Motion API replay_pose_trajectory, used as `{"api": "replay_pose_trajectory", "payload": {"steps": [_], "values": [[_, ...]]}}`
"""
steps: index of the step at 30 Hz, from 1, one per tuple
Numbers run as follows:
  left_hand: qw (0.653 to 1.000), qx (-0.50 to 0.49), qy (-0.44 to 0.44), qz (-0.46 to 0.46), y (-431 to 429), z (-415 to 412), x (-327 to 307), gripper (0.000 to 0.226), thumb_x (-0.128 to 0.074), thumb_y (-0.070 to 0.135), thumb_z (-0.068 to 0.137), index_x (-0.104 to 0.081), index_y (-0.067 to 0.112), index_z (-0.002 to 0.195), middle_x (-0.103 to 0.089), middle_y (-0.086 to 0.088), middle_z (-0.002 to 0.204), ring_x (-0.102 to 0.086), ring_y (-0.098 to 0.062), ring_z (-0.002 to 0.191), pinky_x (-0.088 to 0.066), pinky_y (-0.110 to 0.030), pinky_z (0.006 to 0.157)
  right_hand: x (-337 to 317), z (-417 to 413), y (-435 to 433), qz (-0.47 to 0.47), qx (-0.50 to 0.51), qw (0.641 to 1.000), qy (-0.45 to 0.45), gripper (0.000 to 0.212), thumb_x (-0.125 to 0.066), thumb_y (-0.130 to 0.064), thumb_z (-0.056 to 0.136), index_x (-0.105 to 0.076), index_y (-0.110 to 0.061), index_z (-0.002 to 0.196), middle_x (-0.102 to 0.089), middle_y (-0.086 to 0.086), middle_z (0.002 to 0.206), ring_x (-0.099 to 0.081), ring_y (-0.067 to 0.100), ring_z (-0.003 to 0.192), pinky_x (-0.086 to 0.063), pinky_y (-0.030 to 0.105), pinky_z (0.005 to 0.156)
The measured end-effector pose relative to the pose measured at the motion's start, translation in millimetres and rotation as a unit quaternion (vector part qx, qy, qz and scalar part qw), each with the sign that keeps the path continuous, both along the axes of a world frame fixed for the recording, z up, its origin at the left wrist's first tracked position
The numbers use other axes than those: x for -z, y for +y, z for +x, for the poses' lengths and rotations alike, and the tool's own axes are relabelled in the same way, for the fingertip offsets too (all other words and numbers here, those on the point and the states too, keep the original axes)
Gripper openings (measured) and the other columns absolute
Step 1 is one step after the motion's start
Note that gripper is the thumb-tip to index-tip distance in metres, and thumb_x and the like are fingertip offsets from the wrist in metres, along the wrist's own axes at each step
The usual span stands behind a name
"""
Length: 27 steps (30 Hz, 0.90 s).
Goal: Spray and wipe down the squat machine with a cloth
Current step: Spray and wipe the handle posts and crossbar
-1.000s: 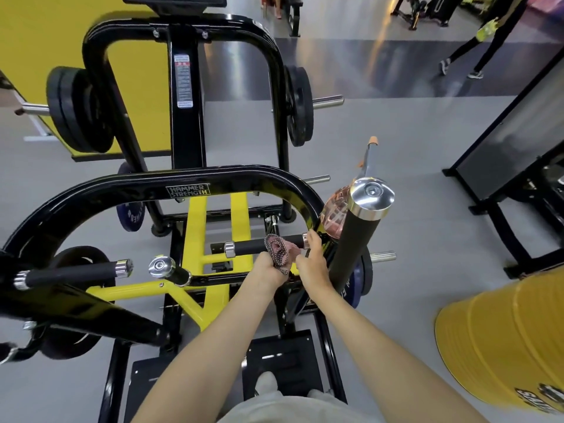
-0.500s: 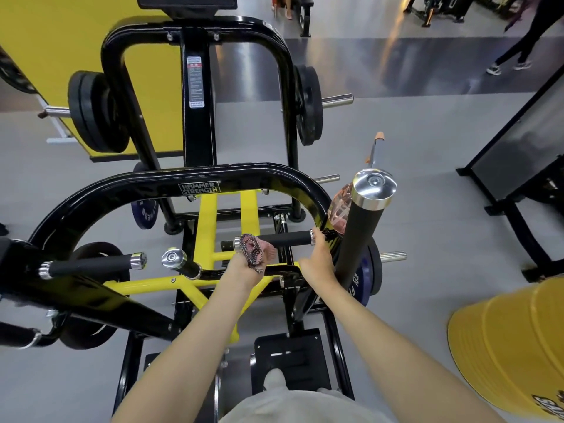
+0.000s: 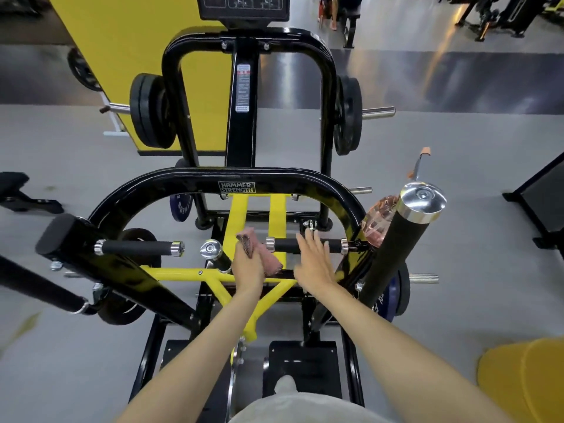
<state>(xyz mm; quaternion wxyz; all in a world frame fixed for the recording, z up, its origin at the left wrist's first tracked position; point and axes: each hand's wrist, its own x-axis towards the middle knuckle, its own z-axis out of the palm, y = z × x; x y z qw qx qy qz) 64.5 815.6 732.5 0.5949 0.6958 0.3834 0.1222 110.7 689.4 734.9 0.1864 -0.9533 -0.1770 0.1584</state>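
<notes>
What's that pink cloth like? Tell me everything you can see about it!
The cloth is pink and soft-looking, with a dark speckled patch along one side. It is scrunched up, not spread flat. The left hand grips it round the middle, so one end sticks up above the hand and a corner hangs out to the right. It sits right by the shiny end of the black handle; whether it touches the handle I cannot tell.

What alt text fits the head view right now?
The left hand grips a pink cloth beside the short black handle of the squat machine, and the right hand, fingers straight, is spread over that handle. A pink spray bottle shows at right.
</notes>
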Motion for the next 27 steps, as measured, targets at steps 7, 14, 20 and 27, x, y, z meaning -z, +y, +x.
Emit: {"api": "replay_pose_trajectory", "payload": {"steps": [7,14,20,27], "values": [[0.86,0.242,-0.017,0.448,2,7,35,0.053,-0.063,-0.012,0.074,-0.059,0.011,0.122,-0.055,-0.007,0.111,-0.05,-0.028,0.091,-0.047,-0.036,0.064,-2,10,2,-0.09,-0.098,0.991,0.004,0.087,-0.056,-0.007,0.086,0.0,-0.014,0.153,0.005,0.008,0.16,0.009,0.025,0.147,0.001,0.04,0.12],[0.853,0.258,0.048,0.451,-5,34,30,0.038,-0.041,0.008,0.095,-0.053,0.013,0.131,-0.054,-0.006,0.132,-0.043,-0.027,0.128,-0.035,-0.04,0.099,-6,18,-5,-0.048,-0.113,0.991,0.057,0.089,-0.053,0.001,0.083,-0.001,-0.017,0.153,0.008,0.005,0.16,0.011,0.023,0.147,0.003,0.037,0.119],[0.924,0.264,0.146,0.237,7,73,7,0.023,-0.04,0.016,0.094,-0.054,0.005,0.079,-0.064,-0.019,0.09,-0.058,-0.035,0.083,-0.039,-0.037,0.063,-10,25,-7,-0.027,-0.115,0.987,0.106,0.09,-0.048,0.009,0.083,0.002,-0.017,0.153,0.008,0.007,0.16,0.013,0.023,0.147,0.005,0.037,0.118],[0.973,0.131,0.16,-0.103,16,73,-12,0.032,-0.043,0.022,0.098,-0.058,-0.002,0.113,-0.057,-0.013,0.086,-0.053,-0.024,0.071,-0.038,-0.03,0.059,-6,29,-7,0.004,-0.105,0.986,0.127,0.089,-0.045,0.014,0.081,-0.003,-0.018,0.154,0.005,0.006,0.161,0.014,0.021,0.146,0.006,0.036,0.117]]}}
